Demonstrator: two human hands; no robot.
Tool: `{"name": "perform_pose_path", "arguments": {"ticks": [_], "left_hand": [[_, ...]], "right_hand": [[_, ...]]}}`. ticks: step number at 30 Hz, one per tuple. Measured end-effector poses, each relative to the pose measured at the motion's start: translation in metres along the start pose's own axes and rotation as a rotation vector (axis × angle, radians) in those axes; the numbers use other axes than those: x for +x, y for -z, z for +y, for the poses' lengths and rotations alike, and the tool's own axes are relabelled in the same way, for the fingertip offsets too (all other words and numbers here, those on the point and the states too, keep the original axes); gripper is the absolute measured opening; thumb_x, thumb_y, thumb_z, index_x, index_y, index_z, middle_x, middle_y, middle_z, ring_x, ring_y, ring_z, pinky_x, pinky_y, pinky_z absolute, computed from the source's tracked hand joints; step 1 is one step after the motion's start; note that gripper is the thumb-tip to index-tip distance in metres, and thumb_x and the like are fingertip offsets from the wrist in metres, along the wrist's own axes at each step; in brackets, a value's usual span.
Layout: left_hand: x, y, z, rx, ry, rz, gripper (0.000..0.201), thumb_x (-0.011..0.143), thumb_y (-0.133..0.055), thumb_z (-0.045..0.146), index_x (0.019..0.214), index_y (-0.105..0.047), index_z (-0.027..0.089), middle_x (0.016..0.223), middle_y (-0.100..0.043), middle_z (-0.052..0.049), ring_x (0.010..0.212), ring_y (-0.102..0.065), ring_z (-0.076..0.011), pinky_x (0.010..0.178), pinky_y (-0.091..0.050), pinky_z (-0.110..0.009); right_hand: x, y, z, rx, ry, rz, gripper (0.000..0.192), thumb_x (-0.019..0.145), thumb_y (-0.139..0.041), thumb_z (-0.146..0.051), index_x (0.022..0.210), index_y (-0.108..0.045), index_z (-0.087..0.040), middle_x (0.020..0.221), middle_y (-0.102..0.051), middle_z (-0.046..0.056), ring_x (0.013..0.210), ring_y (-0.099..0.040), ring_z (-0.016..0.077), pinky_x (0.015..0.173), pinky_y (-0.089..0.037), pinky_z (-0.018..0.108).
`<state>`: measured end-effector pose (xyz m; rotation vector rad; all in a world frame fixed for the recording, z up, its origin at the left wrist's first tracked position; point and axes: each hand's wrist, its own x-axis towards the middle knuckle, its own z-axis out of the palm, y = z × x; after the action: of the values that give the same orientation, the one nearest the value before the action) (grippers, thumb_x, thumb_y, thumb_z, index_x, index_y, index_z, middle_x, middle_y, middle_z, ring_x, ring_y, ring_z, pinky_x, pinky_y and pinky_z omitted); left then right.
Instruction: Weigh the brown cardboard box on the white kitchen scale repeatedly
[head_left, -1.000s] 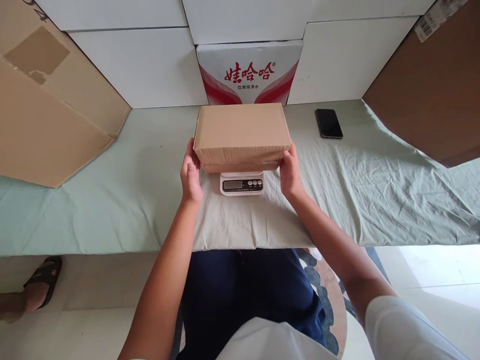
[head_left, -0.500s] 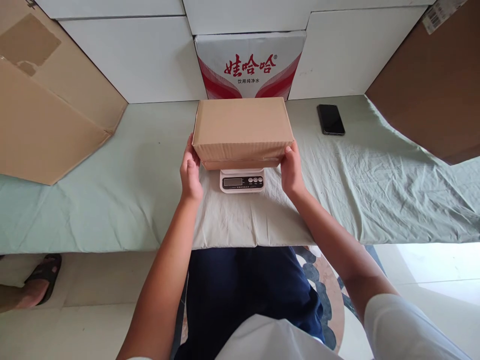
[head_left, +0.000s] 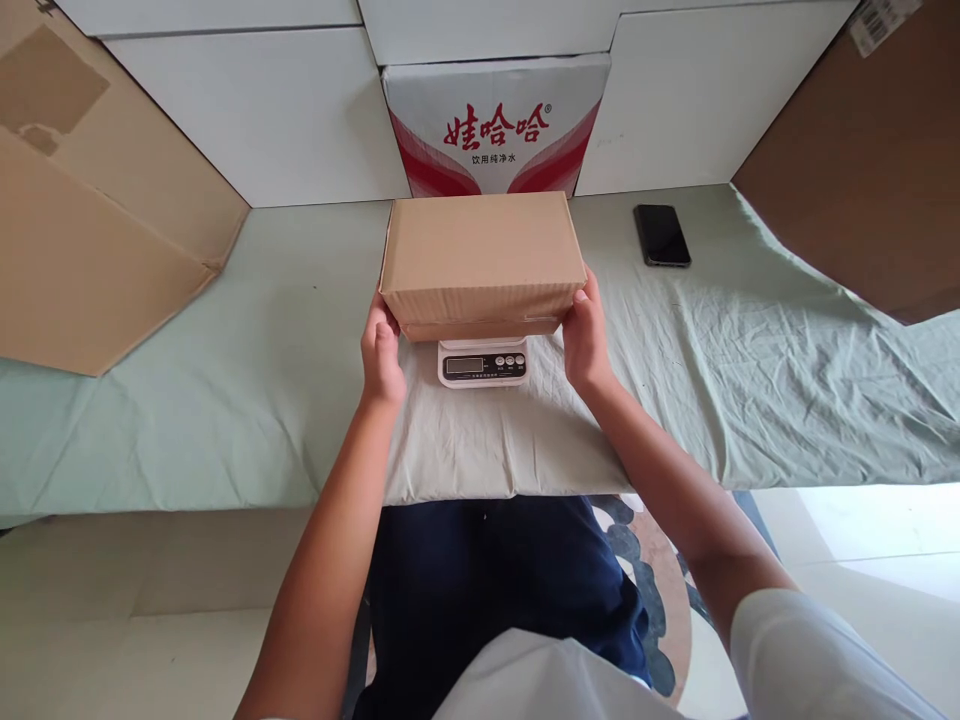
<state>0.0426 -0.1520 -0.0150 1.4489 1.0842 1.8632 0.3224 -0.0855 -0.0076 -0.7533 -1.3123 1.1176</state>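
A closed brown cardboard box [head_left: 484,245] is held between my two hands, right above a small white digital kitchen scale [head_left: 484,378]. My left hand [head_left: 382,350] grips the box at its near left corner, with the fingers partly hidden behind its side. On the opposite side, my right hand [head_left: 585,335] is closed on the near right corner, thumb against the front face. The scale's front panel, with a dark display and round buttons, shows below the box. The box hides its weighing plate, so I cannot tell whether box and plate touch.
A black smartphone [head_left: 662,236] lies on the pale green cloth [head_left: 300,400] to the right. Behind the box stands a white and red printed carton [head_left: 495,100] against white panels. Large cardboard pieces [head_left: 97,220] flank the left side, and another brown cardboard piece [head_left: 862,180] the right.
The view has shifted slightly. Both hands keep their hold on the box, which stays over the scale. A sandalled foot at the lower left has gone out of view.
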Motion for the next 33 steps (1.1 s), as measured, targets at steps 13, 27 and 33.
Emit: {"name": "perform_pose_path", "arguments": {"ticks": [13, 27, 33], "left_hand": [[0.001, 0.002, -0.002, 0.003, 0.012, 0.000, 0.082, 0.102, -0.051, 0.088, 0.154, -0.070, 0.028, 0.170, -0.063, -0.014, 0.163, -0.056, -0.0361, 0.137, -0.044, -0.047], [0.001, 0.002, -0.004, 0.055, -0.002, 0.012, 0.078, 0.103, -0.049, 0.088, 0.143, -0.075, 0.026, 0.146, -0.076, -0.015, 0.145, -0.068, -0.0347, 0.120, -0.054, -0.044], [0.001, 0.002, -0.003, 0.062, 0.014, 0.012, 0.078, 0.102, -0.049, 0.089, 0.144, -0.075, 0.028, 0.146, -0.076, -0.014, 0.148, -0.065, -0.0356, 0.122, -0.053, -0.045]], "right_hand": [[-0.002, -0.008, -0.011, -0.023, -0.035, 0.020, 0.073, 0.093, -0.058, -0.081, 0.154, -0.058, -0.041, 0.176, -0.057, -0.002, 0.172, -0.045, 0.0323, 0.147, -0.037, 0.059], [-0.003, -0.007, -0.011, 0.012, -0.046, 0.016, 0.070, 0.094, -0.059, -0.078, 0.154, -0.057, -0.042, 0.176, -0.057, -0.003, 0.172, -0.044, 0.0327, 0.146, -0.038, 0.060], [-0.003, -0.007, -0.010, -0.017, -0.048, 0.002, 0.072, 0.096, -0.056, -0.079, 0.157, -0.055, -0.042, 0.178, -0.055, -0.002, 0.172, -0.044, 0.0332, 0.144, -0.040, 0.060]]}}
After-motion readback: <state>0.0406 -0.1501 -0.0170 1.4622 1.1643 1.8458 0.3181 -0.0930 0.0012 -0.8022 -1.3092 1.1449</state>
